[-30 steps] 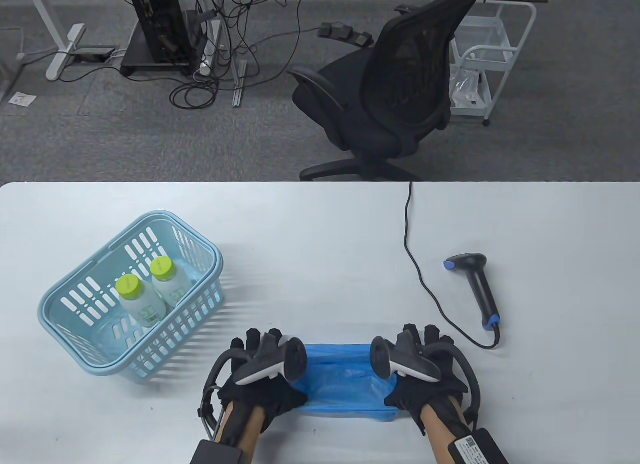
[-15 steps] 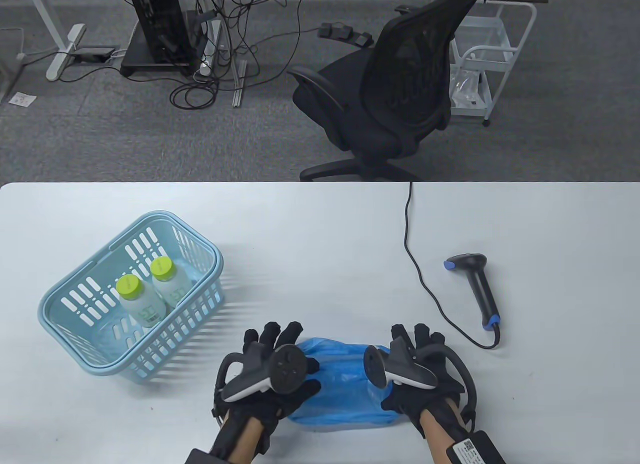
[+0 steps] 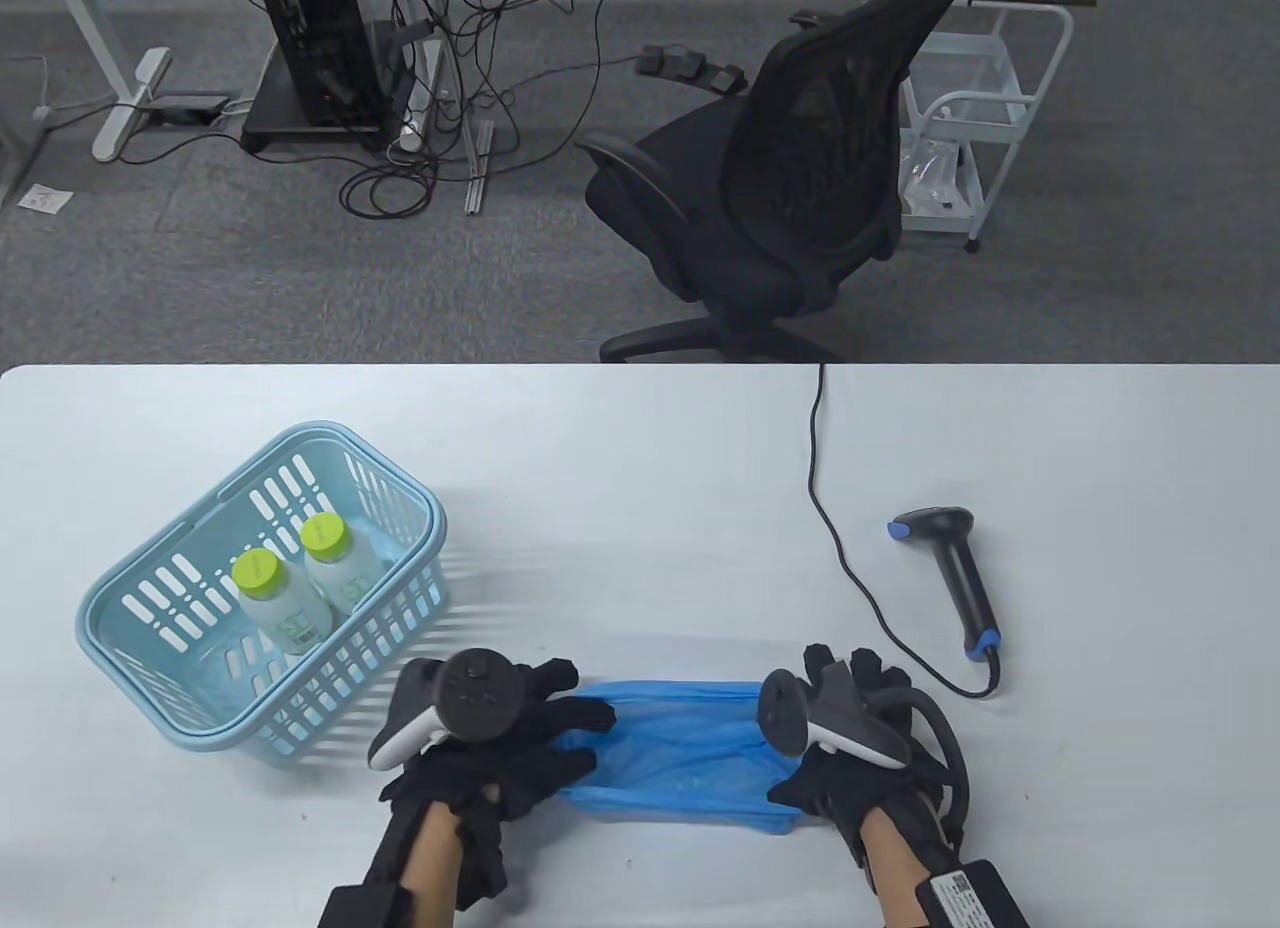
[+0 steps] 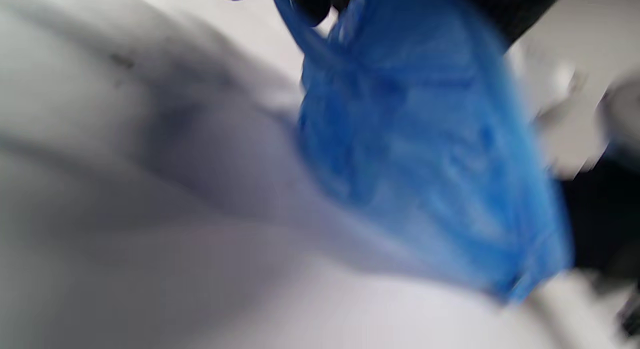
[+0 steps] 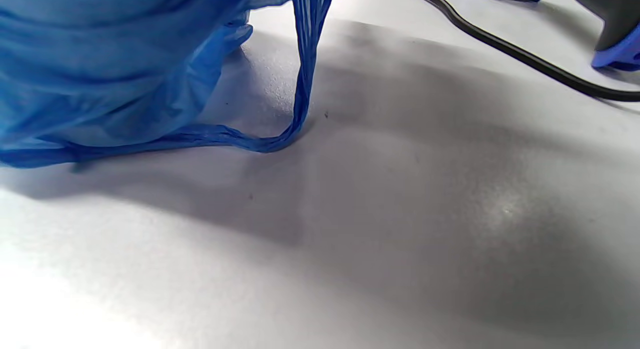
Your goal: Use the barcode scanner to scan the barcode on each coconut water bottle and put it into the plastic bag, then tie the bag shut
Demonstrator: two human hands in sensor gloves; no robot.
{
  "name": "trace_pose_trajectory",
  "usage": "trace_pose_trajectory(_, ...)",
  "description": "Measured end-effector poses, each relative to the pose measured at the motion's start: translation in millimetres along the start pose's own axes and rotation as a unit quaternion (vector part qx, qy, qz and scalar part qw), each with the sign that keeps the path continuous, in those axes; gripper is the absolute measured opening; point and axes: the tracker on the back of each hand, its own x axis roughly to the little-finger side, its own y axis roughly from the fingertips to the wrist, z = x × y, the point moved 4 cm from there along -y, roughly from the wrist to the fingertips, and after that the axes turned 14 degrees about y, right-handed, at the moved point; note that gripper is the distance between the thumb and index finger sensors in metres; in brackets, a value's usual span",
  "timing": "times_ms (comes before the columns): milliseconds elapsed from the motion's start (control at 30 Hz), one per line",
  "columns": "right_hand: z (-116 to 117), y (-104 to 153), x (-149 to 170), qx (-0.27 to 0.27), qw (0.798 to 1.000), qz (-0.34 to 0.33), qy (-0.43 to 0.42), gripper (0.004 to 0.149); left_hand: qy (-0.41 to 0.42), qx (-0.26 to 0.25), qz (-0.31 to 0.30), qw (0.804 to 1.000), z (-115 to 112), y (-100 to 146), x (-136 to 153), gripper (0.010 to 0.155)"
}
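Stretching between the two gloved hands, the blue plastic bag (image 3: 685,758) lies flat and crumpled on the white table (image 3: 640,468) near its front edge. The left hand (image 3: 500,758) rests on the bag's left end with its fingers (image 3: 580,713) spread and fairly straight across the plastic; the blurred left wrist view shows dark fingertips at the bag's upper edge, but whether they pinch it I cannot tell. The right hand (image 3: 850,748) covers the bag's right end — its fingers are hidden under the tracker, so its grip cannot be told either. In the right wrist view one bag handle (image 5: 300,89) droops in a loop down to the tabletop. Left of the hands stands a light blue basket (image 3: 130,628), just beside the left hand, with two coconut water bottles (image 3: 300,578) upright inside, lime-green caps up. To the right lies the barcode scanner (image 3: 955,573) on its side, its black cable (image 3: 830,508) running off the far edge — well apart from the bag. A black office chair (image 3: 770,188) stands beyond the table.
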Motion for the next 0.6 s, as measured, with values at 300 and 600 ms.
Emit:
trace_pose_trajectory(300, -6, 1, -9, 0.009, 0.999, -0.007, 0.035, 0.082, -0.136, -0.056, -0.121, 0.982, -8, 21, -79, 0.044)
trace_pose_trajectory(600, -3, 1, -12, 0.004, 0.999, -0.017, 0.036, 0.086, -0.435, 0.039, 0.062, 0.897, -81, -34, -47, 0.053)
